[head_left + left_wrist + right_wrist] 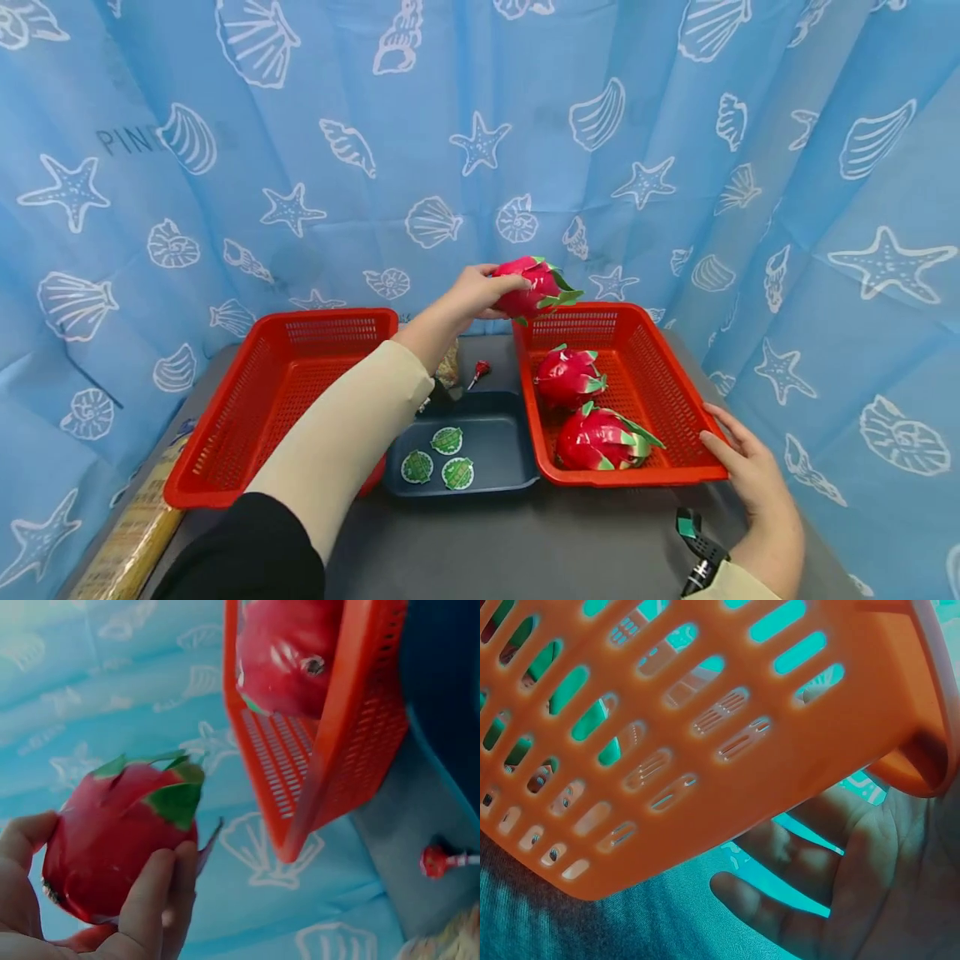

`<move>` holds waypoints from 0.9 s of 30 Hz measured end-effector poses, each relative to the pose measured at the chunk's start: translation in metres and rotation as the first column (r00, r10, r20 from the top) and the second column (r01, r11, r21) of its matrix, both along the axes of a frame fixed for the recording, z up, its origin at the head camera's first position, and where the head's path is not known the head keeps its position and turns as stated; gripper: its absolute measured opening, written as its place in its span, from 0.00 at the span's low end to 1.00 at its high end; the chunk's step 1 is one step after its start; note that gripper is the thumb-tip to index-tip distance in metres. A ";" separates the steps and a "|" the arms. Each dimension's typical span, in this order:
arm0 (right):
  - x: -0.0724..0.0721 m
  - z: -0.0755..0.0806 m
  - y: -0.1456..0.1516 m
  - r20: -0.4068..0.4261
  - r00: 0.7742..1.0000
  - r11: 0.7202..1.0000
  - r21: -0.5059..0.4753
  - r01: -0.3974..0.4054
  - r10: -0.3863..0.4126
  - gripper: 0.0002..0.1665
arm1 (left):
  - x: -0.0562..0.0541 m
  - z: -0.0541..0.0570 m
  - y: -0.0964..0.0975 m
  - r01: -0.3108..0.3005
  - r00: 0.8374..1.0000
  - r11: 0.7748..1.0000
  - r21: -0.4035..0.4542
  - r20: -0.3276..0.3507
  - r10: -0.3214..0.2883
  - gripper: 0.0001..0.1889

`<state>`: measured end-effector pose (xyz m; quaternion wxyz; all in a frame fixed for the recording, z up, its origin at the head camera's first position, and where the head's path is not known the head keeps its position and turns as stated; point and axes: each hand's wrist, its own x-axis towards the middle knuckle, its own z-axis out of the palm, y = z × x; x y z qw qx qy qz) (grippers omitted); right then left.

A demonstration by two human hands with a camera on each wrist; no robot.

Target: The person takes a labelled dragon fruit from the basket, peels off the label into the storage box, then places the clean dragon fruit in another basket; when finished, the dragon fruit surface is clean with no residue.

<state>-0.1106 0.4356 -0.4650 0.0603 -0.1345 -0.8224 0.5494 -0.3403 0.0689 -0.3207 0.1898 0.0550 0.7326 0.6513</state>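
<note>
A pink-red dragon fruit (531, 288) with green-tipped scales is in my left hand (480, 292), raised over the back left corner of the right red basket (667, 375). Fingers and thumb wrap round its sides in the left wrist view, where the held dragon fruit (112, 832) is apart from the basket. Inside that basket lie two more dragon fruits, one farther back (566, 377) and one nearer (600, 439). My right hand (753, 467) holds the basket's right rim near the front corner; in the right wrist view several fingers (780, 862) extend outside the slotted wall.
Another red basket (300, 392) stands at the left, partly behind my left arm. Between the baskets sits a dark blue tray (495, 446) with round green stickers (447, 440). A red-wrapped lollipop (480, 371) lies behind it. A yellowish package (135, 517) lies along the left edge.
</note>
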 end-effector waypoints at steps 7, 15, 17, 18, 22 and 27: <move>-0.004 0.001 -0.010 0.029 0.999 0.999 -0.011 0.042 -0.041 0.40 | -0.015 -0.030 0.023 0.014 0.998 0.999 -0.041 0.064 -0.011 0.41; -0.012 -0.001 -0.023 0.058 0.997 0.998 -0.020 0.056 -0.055 0.39 | -0.015 -0.059 0.028 -0.008 1.000 0.948 -0.318 -0.022 0.001 0.33; -0.015 0.000 -0.025 0.062 0.997 0.999 -0.009 0.041 -0.040 0.40 | -0.015 -0.062 0.027 -0.021 0.998 0.927 -0.375 -0.057 0.000 0.30; -0.016 0.001 -0.025 0.064 0.997 0.999 -0.003 0.033 -0.033 0.40 | -0.016 -0.062 0.026 -0.027 0.998 0.921 -0.387 -0.069 0.000 0.29; -0.014 0.006 -0.026 0.064 0.997 0.999 0.023 0.032 -0.033 0.39 | -0.015 -0.062 0.023 0.013 0.994 0.917 -0.398 -0.091 -0.054 0.28; -0.009 0.020 -0.030 0.056 0.994 0.989 0.122 0.083 -0.090 0.34 | -0.018 -0.053 0.014 0.090 0.980 0.916 -0.391 -0.129 -0.152 0.29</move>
